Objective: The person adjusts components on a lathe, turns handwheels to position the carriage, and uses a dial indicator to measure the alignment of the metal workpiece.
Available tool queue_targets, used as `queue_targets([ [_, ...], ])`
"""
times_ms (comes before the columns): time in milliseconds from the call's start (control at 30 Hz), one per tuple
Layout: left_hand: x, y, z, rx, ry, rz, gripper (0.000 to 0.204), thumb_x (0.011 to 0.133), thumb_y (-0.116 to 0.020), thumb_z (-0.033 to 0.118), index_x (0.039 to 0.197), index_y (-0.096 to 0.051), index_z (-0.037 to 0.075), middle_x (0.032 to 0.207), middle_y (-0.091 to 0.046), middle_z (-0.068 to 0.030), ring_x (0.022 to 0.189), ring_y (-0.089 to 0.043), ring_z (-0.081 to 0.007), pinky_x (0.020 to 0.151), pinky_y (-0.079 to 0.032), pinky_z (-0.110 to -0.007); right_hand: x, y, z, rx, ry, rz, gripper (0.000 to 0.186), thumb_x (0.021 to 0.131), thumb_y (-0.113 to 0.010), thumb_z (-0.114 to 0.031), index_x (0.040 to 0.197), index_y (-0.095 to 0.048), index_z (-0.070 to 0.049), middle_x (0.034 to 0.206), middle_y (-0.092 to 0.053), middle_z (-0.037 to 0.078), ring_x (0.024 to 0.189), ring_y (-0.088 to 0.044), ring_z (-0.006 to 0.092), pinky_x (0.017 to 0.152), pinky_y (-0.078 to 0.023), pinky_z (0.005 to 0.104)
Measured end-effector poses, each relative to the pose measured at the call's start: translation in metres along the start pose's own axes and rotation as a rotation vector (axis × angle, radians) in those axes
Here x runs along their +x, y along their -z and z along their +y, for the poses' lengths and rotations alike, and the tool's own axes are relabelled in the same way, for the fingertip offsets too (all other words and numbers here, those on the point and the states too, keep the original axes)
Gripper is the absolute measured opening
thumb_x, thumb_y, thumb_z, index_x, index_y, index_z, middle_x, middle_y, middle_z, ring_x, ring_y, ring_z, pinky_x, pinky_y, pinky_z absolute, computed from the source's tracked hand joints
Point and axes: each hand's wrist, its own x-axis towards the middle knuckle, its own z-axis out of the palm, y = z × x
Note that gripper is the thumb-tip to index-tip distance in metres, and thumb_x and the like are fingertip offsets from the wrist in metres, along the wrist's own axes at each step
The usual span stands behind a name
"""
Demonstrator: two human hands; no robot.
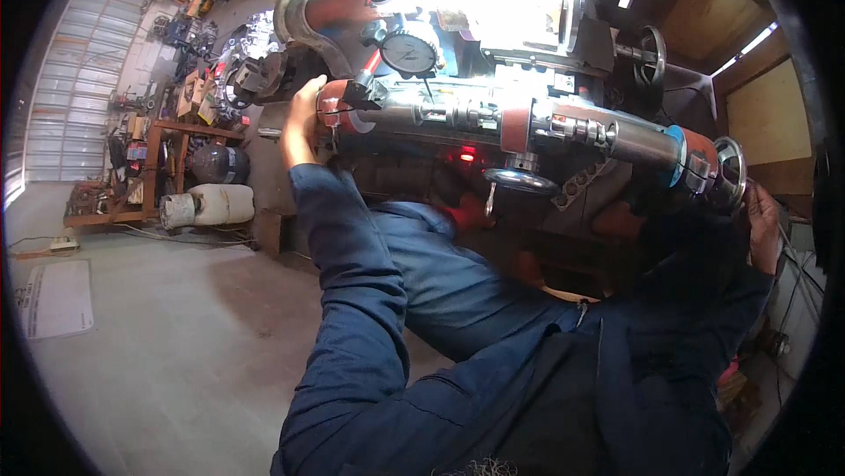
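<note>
My left hand (306, 119) grips the outer side of a red housing (350, 119) at the left end of a long metal machine. My right hand (759, 216) is closed at the rim of a chrome handwheel (732, 163) at the right end, beside a red and blue housing (691, 150). Between them run a steel spindle assembly (585, 130) and a central red block (515, 128), with a cranked handwheel (519, 178) below. A round dial gauge (409, 53) stands over the left part. Bright glare hides some detail at the top.
A dark handwheel (651, 66) sits behind at the right. A red glowing light (466, 156) shows under the machine. At left stand a cluttered rusty rack (151, 172), a dark cylinder (220, 168) and a white cylinder (207, 206). Cables (792, 273) hang at the right.
</note>
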Motion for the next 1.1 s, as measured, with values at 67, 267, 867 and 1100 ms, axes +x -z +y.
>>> queue_targets([
  [67,0.016,0.011,-0.012,0.031,-0.024,-0.015,0.046,0.089,-0.06,0.04,0.11,-0.069,0.0,0.093,-0.069,-0.0115,0.078,-0.066,-0.0237,0.071,-0.053,-0.037,0.009,-0.007,-0.014,-0.045,0.086,0.184,0.041,0.104,-0.056,-0.036,0.128,-0.062,-0.003,0.107,-0.065,0.005,0.092,-0.059,0.0148,0.081,-0.047,0.0289],
  [267,0.055,0.027,-0.042,-0.002,-0.235,-0.067,0.046,0.092,-0.053,0.043,0.098,-0.072,0.002,0.079,-0.069,-0.0086,0.064,-0.064,-0.0182,0.057,-0.051,-0.033,0.009,-0.108,-0.152,-0.557,0.62,0.65,0.034,0.099,-0.061,-0.02,0.128,-0.062,-0.001,0.126,-0.064,0.016,0.118,-0.061,0.0283,0.101,-0.047,0.0364],
  [867,0.036,0.007,-0.06,-0.093,-0.82,0.135,0.032,0.089,-0.041,0.013,0.101,-0.066,-0.004,0.098,-0.069,-0.0153,0.076,-0.07,-0.0243,0.069,-0.058,-0.033,0.068,-0.347,-0.25,-0.832,0.85,-0.023,0.039,0.077,-0.078,-0.035,0.104,-0.07,-0.007,0.101,-0.067,0.01,0.105,-0.062,0.0299,0.088,-0.05,0.0422],
  [1100,0.03,0.019,-0.063,-0.2,-0.807,0.211,0.056,0.106,-0.033,0.045,0.125,-0.056,-0.003,0.111,-0.069,-0.0171,0.095,-0.068,-0.0244,0.089,-0.053,-0.037,0.07,-0.35,-0.251,-0.792,0.869,0.0,0.035,0.078,-0.077,-0.035,0.099,-0.071,-0.008,0.097,-0.068,0.01,0.101,-0.063,0.0289,0.087,-0.051,0.0416],
])
